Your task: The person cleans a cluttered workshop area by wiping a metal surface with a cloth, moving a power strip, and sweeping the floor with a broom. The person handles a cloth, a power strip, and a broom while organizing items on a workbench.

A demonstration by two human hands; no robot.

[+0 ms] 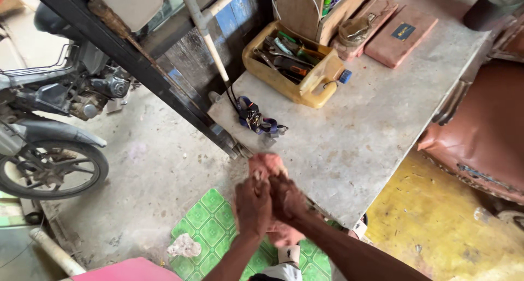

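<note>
Closest to the camera, a pink flat surface (128, 270) shows at the bottom edge, and beside it a green patterned mat (210, 226) lies on the concrete floor with a crumpled pale rag (184, 246) resting on its left part. Above the mat, the 2 hands are pressed together around a reddish-pink cloth (266, 165): the left hand (252, 203) has its fingers curled shut over the cloth's left side, and the right hand (285, 198) is clenched against it from the right, so both grip the same bunched cloth, which sticks out above the knuckles and hangs a little below the wrists. The cloth is held just over the near corner of a grey stone-topped table (355, 133), not resting on it as far as can be told. Farther onto the table lies a bunch of keys on a blue strap (256, 120), with a black cord running up from it. Beyond that sits a cut-open yellow plastic jug (311, 84) filled with hand tools, then 2 reddish flat cases (398, 35) and a wooden box (305, 8). To the left stands a motorcycle (49, 123), and to the right a brown leather seat (480, 133).
</note>
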